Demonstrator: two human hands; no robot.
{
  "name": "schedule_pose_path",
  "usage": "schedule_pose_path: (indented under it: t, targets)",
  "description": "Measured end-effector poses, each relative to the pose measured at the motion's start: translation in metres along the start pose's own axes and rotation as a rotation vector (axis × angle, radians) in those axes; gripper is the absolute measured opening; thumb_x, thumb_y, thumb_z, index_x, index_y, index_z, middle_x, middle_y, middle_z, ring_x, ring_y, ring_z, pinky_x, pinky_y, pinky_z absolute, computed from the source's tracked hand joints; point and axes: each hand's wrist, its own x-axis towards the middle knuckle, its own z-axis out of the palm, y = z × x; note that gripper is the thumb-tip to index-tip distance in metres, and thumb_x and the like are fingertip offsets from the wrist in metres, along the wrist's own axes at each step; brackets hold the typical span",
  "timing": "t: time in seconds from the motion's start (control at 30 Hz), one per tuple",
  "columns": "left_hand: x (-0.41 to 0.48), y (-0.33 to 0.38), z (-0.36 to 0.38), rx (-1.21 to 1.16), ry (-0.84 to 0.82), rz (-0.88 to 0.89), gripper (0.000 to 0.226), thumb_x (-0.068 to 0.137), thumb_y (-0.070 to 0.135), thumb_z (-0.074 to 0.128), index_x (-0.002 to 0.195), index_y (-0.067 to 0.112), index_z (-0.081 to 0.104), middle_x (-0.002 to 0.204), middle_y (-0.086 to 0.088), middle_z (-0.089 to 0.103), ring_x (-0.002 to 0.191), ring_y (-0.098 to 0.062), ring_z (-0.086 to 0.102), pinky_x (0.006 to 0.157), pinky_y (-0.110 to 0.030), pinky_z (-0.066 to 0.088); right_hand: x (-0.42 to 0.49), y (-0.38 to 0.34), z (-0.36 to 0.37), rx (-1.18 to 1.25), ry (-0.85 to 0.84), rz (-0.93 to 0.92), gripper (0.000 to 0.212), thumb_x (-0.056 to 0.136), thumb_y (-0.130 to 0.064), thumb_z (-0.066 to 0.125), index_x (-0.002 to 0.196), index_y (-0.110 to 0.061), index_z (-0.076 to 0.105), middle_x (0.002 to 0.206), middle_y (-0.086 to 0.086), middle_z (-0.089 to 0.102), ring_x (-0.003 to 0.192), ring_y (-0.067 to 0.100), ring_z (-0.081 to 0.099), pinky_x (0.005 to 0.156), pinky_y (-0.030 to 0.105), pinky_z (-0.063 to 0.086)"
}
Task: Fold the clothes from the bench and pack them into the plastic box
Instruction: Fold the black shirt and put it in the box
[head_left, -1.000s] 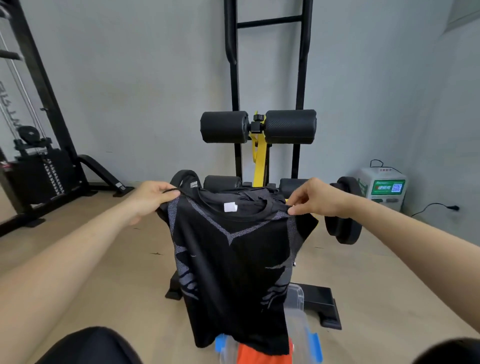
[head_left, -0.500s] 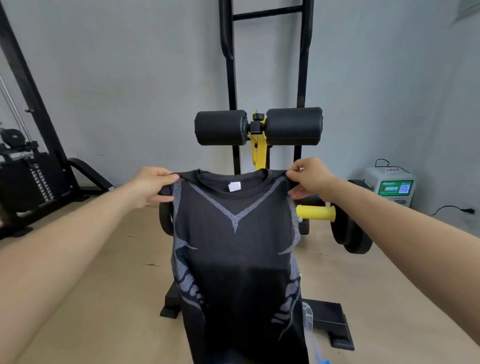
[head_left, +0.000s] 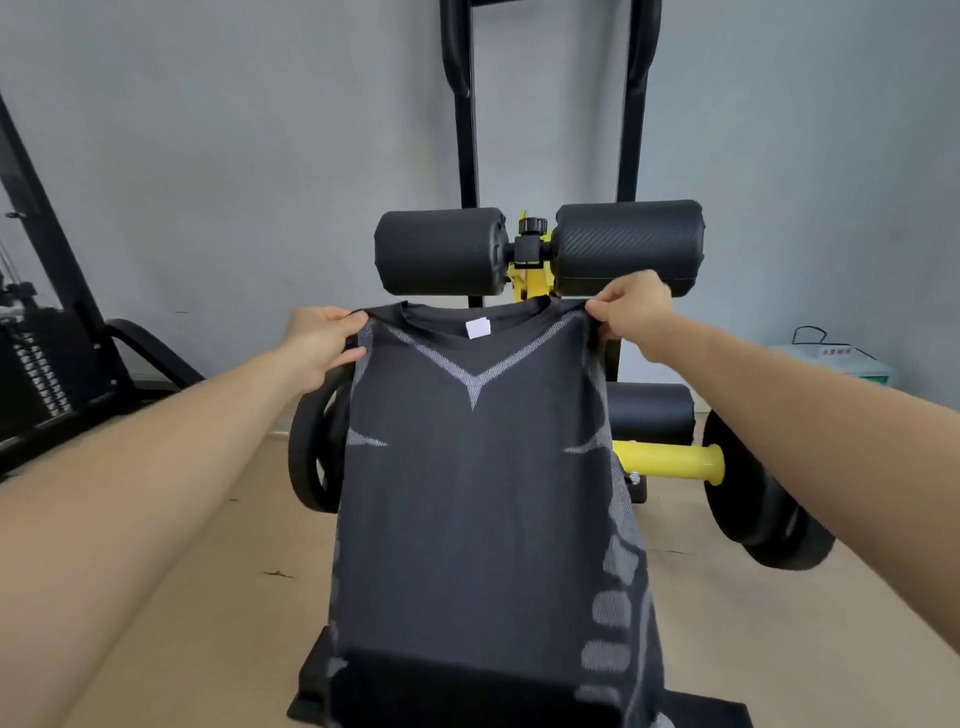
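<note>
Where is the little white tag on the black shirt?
In the head view, the white tag sits centre, just inside the collar of the black shirt, midway between the left hand and right hand pinching its shoulders.

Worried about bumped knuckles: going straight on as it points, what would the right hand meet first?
Probably the black foam roller just beyond the right hand, though depth is unclear.

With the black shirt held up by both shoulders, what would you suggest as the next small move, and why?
Probably lower the black shirt onto the bench and lay it flat. The left hand and right hand each pinch a shoulder, and the shirt hangs spread and unfolded, so laying it down readies the first fold.
</note>
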Motion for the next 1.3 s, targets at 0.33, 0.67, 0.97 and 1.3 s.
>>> schedule_pose_path:
  t: [0.33, 0.67, 0.97, 1.3]
  targets:
    - [0.027, -0.042, 0.035, -0.017, 0.018, 0.010, 0.020, 0.095, 0.018, 0.068, 0.112, 0.008, 0.064, 0.100, 0.002, 0.062, 0.096, -0.015, 0.063, 0.098, -0.028, 0.053, 0.032, 0.032, 0.040, -0.063, 0.047, -0.084, 0.007, 0.087, -0.020, 0.071, 0.082, -0.016, 0.073, 0.075, -0.004, 0.065, 0.080, 0.017, 0.059, 0.073, 0.028, 0.048]
    - [-0.047, -0.076, -0.012, 0.123, -0.187, 0.093, 0.009, 0.095, 0.011, 0.066, 0.090, 0.015, 0.072, 0.086, 0.005, 0.072, 0.090, -0.007, 0.067, 0.091, -0.020, 0.056, -0.043, 0.075, -0.004, -0.057, -0.133, -0.179, 0.014, 0.078, -0.009, 0.082, 0.074, -0.018, 0.072, 0.074, -0.002, 0.070, 0.069, 0.011, 0.064, 0.065, 0.014, 0.050]
    - [-0.128, -0.088, -0.037, 0.692, -0.180, 0.104, 0.016, 0.084, 0.018, 0.067, 0.074, 0.026, 0.076, 0.081, 0.011, 0.074, 0.088, -0.016, 0.067, 0.083, -0.035, 0.053, -0.127, 0.085, -0.029, -0.441, -0.424, -0.284, 0.009, 0.077, -0.017, 0.079, 0.080, -0.025, 0.076, 0.085, -0.011, 0.072, 0.079, 0.006, 0.067, 0.074, 0.021, 0.051]
    - [-0.261, -0.076, 0.019, 0.734, -0.451, 0.523, 0.016, 0.086, 0.026, 0.071, 0.098, 0.036, 0.071, 0.107, 0.021, 0.065, 0.109, -0.004, 0.052, 0.092, -0.027, 0.040, -0.242, 0.119, -0.065, -0.044, -0.504, 0.161, 0.008, 0.085, -0.015, 0.074, 0.091, -0.012, 0.069, 0.077, -0.002, 0.066, 0.066, 0.011, 0.061, 0.065, 0.030, 0.054]
